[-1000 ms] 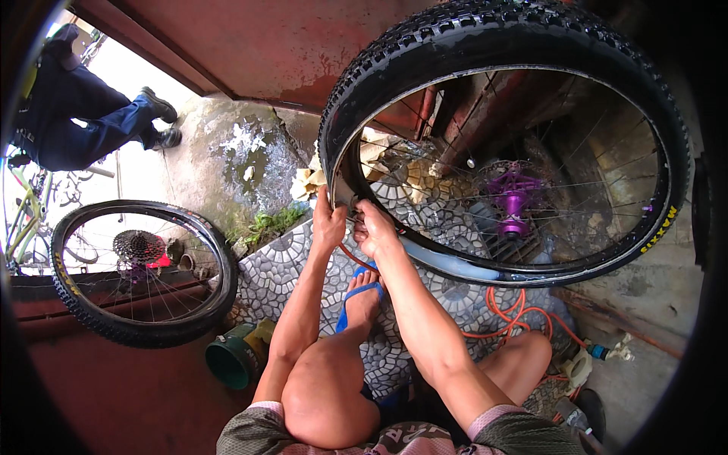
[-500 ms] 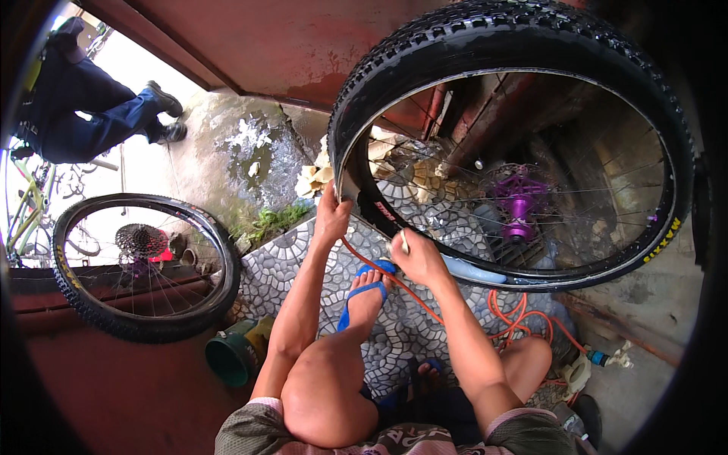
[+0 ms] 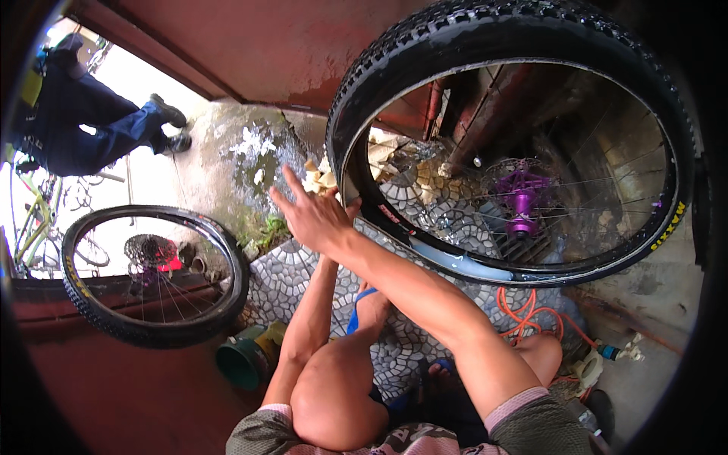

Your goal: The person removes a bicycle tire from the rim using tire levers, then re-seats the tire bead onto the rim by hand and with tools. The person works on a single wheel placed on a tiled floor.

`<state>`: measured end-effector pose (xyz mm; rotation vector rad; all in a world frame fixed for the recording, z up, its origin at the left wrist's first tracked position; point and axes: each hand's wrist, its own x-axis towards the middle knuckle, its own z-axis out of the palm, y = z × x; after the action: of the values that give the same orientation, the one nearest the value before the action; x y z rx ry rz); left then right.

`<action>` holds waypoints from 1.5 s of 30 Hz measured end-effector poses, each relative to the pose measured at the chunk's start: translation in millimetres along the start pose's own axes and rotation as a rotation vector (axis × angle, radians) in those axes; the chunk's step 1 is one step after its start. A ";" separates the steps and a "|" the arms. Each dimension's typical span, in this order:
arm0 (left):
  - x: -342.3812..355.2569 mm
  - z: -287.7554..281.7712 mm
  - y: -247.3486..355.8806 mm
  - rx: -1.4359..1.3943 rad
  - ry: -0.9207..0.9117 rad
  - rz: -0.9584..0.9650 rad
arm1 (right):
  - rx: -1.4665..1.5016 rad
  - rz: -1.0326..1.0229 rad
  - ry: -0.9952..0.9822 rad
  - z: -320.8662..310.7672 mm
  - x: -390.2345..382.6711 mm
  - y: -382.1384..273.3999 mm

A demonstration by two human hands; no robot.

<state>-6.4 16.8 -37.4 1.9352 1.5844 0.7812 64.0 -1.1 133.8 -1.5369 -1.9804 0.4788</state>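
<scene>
A bicycle wheel with a purple hub stands tilted in front of me at the right. Milky pale-blue liquid lies inside the lower part of its black knobby tyre. My left hand is closed on the tyre's left side, mostly hidden behind my right hand. Crossed over it, my right hand has its fingers stretched out and spread, pointing up and left; I see nothing in it.
A second bicycle wheel leans at the left. Near my knee sits a green bucket. An orange hose loops on the pebble-patterned floor. A person in dark trousers is at the upper left, beside a green bicycle.
My right hand has moved left and up from the tyre's lower edge, across my left hand, and its fingers have spread. The small pale thing it held no longer shows.
</scene>
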 end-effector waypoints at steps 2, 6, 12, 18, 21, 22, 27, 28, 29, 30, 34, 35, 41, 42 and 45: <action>-4.7 -5.4 -7.8 -0.369 -0.057 -0.115 | 0.110 -0.216 0.151 -19.1 -27.3 1.6; -15.0 -22.5 8.1 -0.799 -0.201 -0.250 | 0.279 -0.051 0.530 -34.7 -86.0 32.0; 5.4 -35.0 78.5 -0.610 -0.130 -0.045 | 0.253 0.164 0.409 -25.4 -100.8 101.0; 21.3 -49.4 74.3 -0.471 -0.213 -0.068 | -0.059 0.265 -0.018 -31.5 -72.0 100.5; 17.6 -49.3 79.7 -0.457 -0.180 -0.099 | -0.124 0.252 0.050 -38.8 -75.6 104.3; 17.9 -49.0 78.6 -0.477 -0.170 -0.102 | -0.108 0.237 0.050 -38.3 -73.7 106.0; 18.7 -52.0 80.8 -0.508 -0.237 -0.220 | -0.088 0.131 0.146 -34.4 -78.1 119.9; 20.0 -53.1 82.0 -0.494 -0.245 -0.229 | -0.095 0.105 0.178 -34.6 -78.9 121.3; 20.6 -53.9 83.4 -0.480 -0.253 -0.238 | -0.089 0.104 0.183 -35.0 -80.0 122.6; 21.3 -55.2 82.7 -0.504 -0.267 -0.254 | -0.082 0.099 0.192 -36.0 -79.2 122.6; 19.9 -60.3 81.7 -0.602 -0.337 -0.258 | -0.050 0.074 0.222 -36.0 -78.6 122.6; 19.9 -61.2 81.9 -0.628 -0.358 -0.244 | -0.041 0.071 0.242 -35.7 -77.9 124.0; 14.7 -64.4 74.6 -0.801 -0.395 -0.286 | 0.051 0.141 0.302 -29.2 -71.7 121.3; 14.0 -64.0 77.3 -0.808 -0.395 -0.293 | 0.056 0.162 0.301 -27.3 -70.3 121.8; 12.9 -61.8 81.3 -0.824 -0.387 -0.304 | 0.082 0.189 0.228 -23.8 -67.8 126.8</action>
<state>7.3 16.4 64.6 1.1279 1.0404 0.7155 185.7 -33.4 60.5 -1.6557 -1.6333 0.4339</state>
